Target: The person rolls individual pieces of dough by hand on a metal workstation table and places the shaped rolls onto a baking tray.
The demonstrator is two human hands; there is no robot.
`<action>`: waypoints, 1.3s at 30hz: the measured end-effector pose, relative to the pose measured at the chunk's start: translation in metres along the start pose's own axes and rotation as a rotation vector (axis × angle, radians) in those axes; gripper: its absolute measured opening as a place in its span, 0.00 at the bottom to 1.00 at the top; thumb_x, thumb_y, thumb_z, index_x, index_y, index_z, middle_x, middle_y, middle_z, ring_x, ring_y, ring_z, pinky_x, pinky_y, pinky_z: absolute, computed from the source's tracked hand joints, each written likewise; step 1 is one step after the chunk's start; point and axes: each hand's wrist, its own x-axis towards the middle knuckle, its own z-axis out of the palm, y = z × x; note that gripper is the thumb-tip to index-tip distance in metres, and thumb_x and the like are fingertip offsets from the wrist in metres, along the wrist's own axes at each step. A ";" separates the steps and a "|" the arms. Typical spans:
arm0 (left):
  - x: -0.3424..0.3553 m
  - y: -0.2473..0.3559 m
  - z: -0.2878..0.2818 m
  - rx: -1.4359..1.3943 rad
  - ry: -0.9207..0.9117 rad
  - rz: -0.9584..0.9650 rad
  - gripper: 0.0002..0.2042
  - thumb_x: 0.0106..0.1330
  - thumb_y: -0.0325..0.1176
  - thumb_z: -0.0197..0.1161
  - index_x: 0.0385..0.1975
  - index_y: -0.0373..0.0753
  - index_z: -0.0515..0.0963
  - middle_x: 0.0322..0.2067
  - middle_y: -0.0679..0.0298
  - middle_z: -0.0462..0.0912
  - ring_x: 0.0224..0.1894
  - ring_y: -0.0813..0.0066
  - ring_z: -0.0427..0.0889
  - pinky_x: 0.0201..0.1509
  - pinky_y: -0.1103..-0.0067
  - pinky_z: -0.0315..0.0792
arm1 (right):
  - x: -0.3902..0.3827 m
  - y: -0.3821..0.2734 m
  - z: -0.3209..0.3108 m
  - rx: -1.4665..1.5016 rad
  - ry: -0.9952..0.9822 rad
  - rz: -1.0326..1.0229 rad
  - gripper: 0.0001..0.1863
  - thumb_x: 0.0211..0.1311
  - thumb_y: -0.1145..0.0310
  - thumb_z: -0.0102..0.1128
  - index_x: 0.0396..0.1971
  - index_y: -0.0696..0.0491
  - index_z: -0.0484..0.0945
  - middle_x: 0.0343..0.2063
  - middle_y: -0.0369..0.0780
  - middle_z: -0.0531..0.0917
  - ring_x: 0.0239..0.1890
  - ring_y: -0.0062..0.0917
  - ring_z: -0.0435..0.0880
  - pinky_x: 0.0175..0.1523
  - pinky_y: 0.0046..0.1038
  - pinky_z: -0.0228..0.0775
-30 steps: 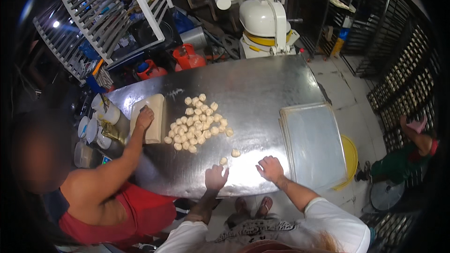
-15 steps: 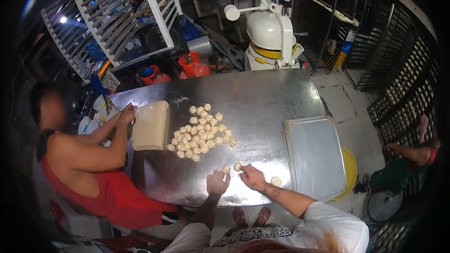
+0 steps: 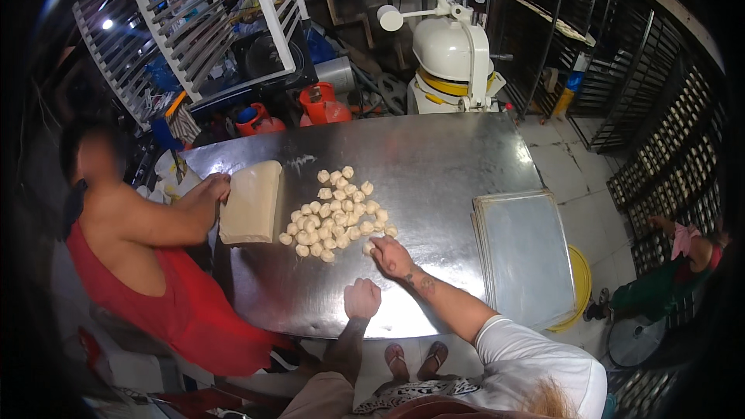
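My right hand (image 3: pixel 393 257) reaches to the near edge of a cluster of small pale dough balls (image 3: pixel 338 219). Its fingers are closed on one dough ball (image 3: pixel 369 248) at the table top. Nearer to me, my left hand (image 3: pixel 362 298) rests curled on the metal table; whatever lies under its fingers is hidden. To the left of the cluster lies a large thick slab of dough (image 3: pixel 250 203). A co-worker in red (image 3: pixel 147 271) stands at the table's left end, hands at the slab's far left edge.
Flat metal trays (image 3: pixel 521 252) are stacked at the table's right, above a yellow round tub (image 3: pixel 578 287). A white machine (image 3: pixel 450 50) stands behind the table, with red gas cylinders (image 3: pixel 322 105) to its left. Another person (image 3: pixel 683 264) is at the racks on the far right.
My right hand has moved forward and left to the cluster with a dough ball. My left hand has drawn back slightly and curled, and the ball at its fingertips no longer shows.
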 end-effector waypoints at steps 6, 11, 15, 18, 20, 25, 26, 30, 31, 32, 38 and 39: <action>-0.004 -0.011 -0.004 0.036 0.078 -0.044 0.10 0.67 0.38 0.64 0.25 0.41 0.81 0.28 0.53 0.81 0.26 0.44 0.80 0.36 0.52 0.73 | -0.088 0.040 -0.052 -0.193 0.380 -0.097 0.14 0.72 0.64 0.60 0.45 0.60 0.85 0.41 0.52 0.86 0.49 0.50 0.83 0.56 0.48 0.75; 0.001 0.001 0.001 0.079 -0.108 -0.050 0.11 0.70 0.39 0.61 0.28 0.39 0.83 0.33 0.53 0.83 0.33 0.47 0.81 0.43 0.55 0.72 | -0.140 0.121 -0.052 -0.460 0.212 -0.117 0.07 0.68 0.65 0.64 0.34 0.52 0.84 0.34 0.46 0.84 0.41 0.44 0.83 0.49 0.47 0.74; 0.009 0.008 -0.016 0.115 -0.249 -0.030 0.12 0.72 0.39 0.60 0.33 0.37 0.82 0.36 0.51 0.82 0.38 0.48 0.82 0.48 0.55 0.72 | -0.137 0.105 -0.049 -0.586 0.169 -0.057 0.11 0.68 0.58 0.65 0.33 0.50 0.86 0.35 0.43 0.85 0.43 0.41 0.84 0.50 0.44 0.74; -0.029 -0.019 -0.017 0.049 0.007 0.127 0.12 0.69 0.42 0.68 0.28 0.42 0.79 0.33 0.56 0.78 0.31 0.48 0.77 0.39 0.55 0.68 | -0.165 0.091 -0.048 -0.539 0.135 -0.137 0.14 0.67 0.54 0.67 0.34 0.50 0.86 0.34 0.42 0.84 0.43 0.39 0.82 0.48 0.43 0.73; -0.033 -0.014 -0.005 0.052 -0.009 0.123 0.14 0.69 0.44 0.68 0.27 0.42 0.77 0.31 0.57 0.77 0.30 0.49 0.76 0.38 0.56 0.67 | -0.171 0.096 -0.045 -0.505 0.197 -0.155 0.13 0.66 0.54 0.68 0.32 0.49 0.85 0.33 0.42 0.83 0.42 0.38 0.82 0.47 0.43 0.72; -0.005 -0.013 0.005 0.073 -0.039 0.106 0.17 0.70 0.47 0.69 0.24 0.44 0.76 0.28 0.57 0.77 0.30 0.51 0.77 0.37 0.57 0.67 | -0.147 0.103 -0.050 -0.512 0.166 -0.077 0.14 0.65 0.54 0.69 0.30 0.50 0.84 0.33 0.41 0.84 0.40 0.39 0.83 0.45 0.43 0.72; 0.001 -0.013 0.005 0.038 0.019 0.073 0.17 0.70 0.47 0.69 0.24 0.44 0.76 0.28 0.57 0.77 0.30 0.51 0.78 0.37 0.57 0.67 | -0.141 0.104 -0.051 -0.456 0.156 -0.020 0.14 0.65 0.54 0.68 0.30 0.50 0.84 0.32 0.42 0.84 0.40 0.40 0.83 0.45 0.42 0.72; 0.011 -0.006 0.004 0.028 0.068 0.132 0.17 0.70 0.46 0.69 0.24 0.43 0.77 0.28 0.58 0.78 0.30 0.51 0.78 0.37 0.57 0.68 | -0.133 0.102 -0.045 -0.529 0.093 0.028 0.20 0.73 0.49 0.61 0.35 0.52 0.86 0.38 0.43 0.86 0.43 0.39 0.84 0.49 0.45 0.75; 0.011 -0.005 0.005 0.013 0.012 0.100 0.17 0.70 0.46 0.69 0.23 0.43 0.77 0.26 0.58 0.78 0.30 0.51 0.79 0.34 0.55 0.68 | -0.134 0.104 -0.045 -0.527 0.089 0.020 0.21 0.73 0.47 0.61 0.37 0.52 0.87 0.39 0.43 0.87 0.44 0.39 0.84 0.51 0.45 0.76; 0.009 -0.006 0.003 0.016 0.013 0.106 0.17 0.70 0.46 0.69 0.23 0.43 0.77 0.26 0.58 0.78 0.30 0.51 0.79 0.34 0.55 0.68 | -0.135 0.098 -0.045 -0.525 0.095 0.020 0.21 0.73 0.47 0.61 0.37 0.52 0.87 0.39 0.43 0.87 0.44 0.39 0.84 0.51 0.45 0.76; 0.028 -0.001 0.018 0.011 0.062 0.096 0.17 0.70 0.45 0.68 0.23 0.43 0.77 0.25 0.58 0.77 0.31 0.53 0.78 0.33 0.54 0.66 | -0.125 0.120 -0.041 -0.491 0.218 0.045 0.16 0.67 0.53 0.66 0.26 0.49 0.85 0.29 0.43 0.84 0.37 0.40 0.84 0.46 0.44 0.74; 0.039 -0.003 0.019 0.017 0.050 0.110 0.16 0.72 0.43 0.66 0.22 0.43 0.77 0.25 0.58 0.77 0.31 0.52 0.79 0.33 0.54 0.66 | -0.114 0.113 -0.048 -0.522 0.267 -0.003 0.15 0.66 0.54 0.67 0.26 0.50 0.85 0.29 0.43 0.85 0.37 0.41 0.84 0.44 0.44 0.74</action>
